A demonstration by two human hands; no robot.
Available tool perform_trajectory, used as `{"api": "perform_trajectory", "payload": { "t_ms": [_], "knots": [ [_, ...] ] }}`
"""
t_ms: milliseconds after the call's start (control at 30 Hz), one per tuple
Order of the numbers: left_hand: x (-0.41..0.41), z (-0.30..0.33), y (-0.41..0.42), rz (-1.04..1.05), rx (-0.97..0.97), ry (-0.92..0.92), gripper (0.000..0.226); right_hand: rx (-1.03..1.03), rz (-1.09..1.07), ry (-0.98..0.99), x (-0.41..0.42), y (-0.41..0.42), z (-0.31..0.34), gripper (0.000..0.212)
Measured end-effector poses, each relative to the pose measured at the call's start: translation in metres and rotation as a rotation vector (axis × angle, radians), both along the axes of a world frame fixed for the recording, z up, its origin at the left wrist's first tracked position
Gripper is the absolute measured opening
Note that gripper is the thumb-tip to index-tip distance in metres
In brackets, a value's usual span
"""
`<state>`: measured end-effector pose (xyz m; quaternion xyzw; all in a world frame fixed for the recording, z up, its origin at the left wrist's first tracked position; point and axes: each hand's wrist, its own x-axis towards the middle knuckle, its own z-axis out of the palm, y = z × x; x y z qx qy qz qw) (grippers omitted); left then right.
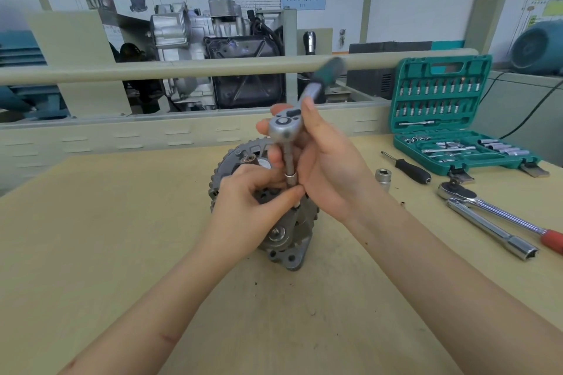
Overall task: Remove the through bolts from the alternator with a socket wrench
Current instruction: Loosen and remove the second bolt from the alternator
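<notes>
The alternator (268,207) sits on end at mid-bench, pulley side down as far as I can tell, w/ the socket wrench (285,128) standing over its near-right edge. Key relation: the extension (289,163) runs roughly vertical, ratchet head up top, socket end down at what looks like a through bolt (296,205) on the housing rim, so the tool's long axis lines up w/ the bolt's. The green handle (330,70) sticks away & up to the right, blurred. Right hand (326,173) wraps the head & upper extension, fingers curled round it. Left hand (249,201) is lower & nearer the bolt, thumb & forefinger pinching the socket end just above the housing, other fingers resting on the alternator's top. Judgement: the socket is being seated or the bolt spun out by hand; can't tell how far the thread is out. Surface is a pale wood-look bench (122,237), a bit scuffed. To the right, well apart: a loose socket (383,177), a black-handled driver (409,169), two bigger ratchet bars (493,222), and an open green tool case (441,119). Behind the rail (152,71) stands a cutaway engine or gearbox unit (213,49) & wall charts. Plenty of swing room for the handle on the right.
</notes>
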<state>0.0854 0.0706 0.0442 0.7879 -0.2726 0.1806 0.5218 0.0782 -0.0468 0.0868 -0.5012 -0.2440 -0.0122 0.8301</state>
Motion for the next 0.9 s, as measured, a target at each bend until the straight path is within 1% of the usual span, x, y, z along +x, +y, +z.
{"api": "perform_trajectory", "payload": {
  "t_ms": [33,100,200,300,367,433,533,600,667,767,833,900],
  "knots": [
    [-0.0004,0.0003,-0.0002,-0.014,-0.025,0.022,0.013,-0.026,-0.003,0.000,-0.0001,0.0002,0.0002,0.032],
    [-0.0008,0.0014,-0.0007,0.005,-0.020,0.017,0.010,-0.050,-0.001,-0.012,-0.0010,0.0008,-0.0002,0.031],
    [-0.0011,0.0020,-0.0005,0.039,-0.009,-0.020,0.010,-0.014,0.014,-0.031,-0.0036,0.0013,-0.0001,0.025],
    [-0.0023,0.0035,-0.0026,0.073,0.004,-0.021,0.014,0.039,0.020,-0.043,-0.0045,-0.0013,0.0015,0.016],
    [-0.0026,0.0032,-0.0031,0.070,0.005,-0.020,0.013,0.036,0.031,-0.055,-0.0045,-0.0021,0.0014,0.014],
    [-0.0018,0.0020,-0.0013,0.054,0.004,-0.022,0.011,-0.004,0.035,-0.063,-0.0043,-0.0007,-0.0001,0.017],
    [-0.0021,0.0002,0.0004,0.011,0.023,-0.028,0.023,-0.060,0.018,-0.060,-0.0027,0.0010,-0.0015,0.028],
    [-0.0029,0.0003,0.0003,0.039,0.035,-0.021,0.021,-0.079,0.015,-0.041,-0.0018,0.0007,-0.0011,0.033],
    [-0.0017,0.0003,0.0003,0.074,0.020,0.004,0.016,-0.081,0.020,-0.040,-0.0017,0.0001,-0.0011,0.031],
    [-0.0022,0.0021,-0.0003,0.079,-0.010,-0.023,0.020,-0.046,0.040,-0.071,-0.0030,0.0000,-0.0019,0.023],
    [-0.0034,0.0029,-0.0018,0.074,-0.011,-0.039,0.024,-0.001,0.061,-0.080,-0.0034,-0.0006,-0.0018,0.023],
    [-0.0024,0.0024,-0.0020,0.082,0.000,-0.023,0.020,0.017,0.079,-0.078,-0.0028,-0.0020,-0.0021,0.021]
  ]
}}
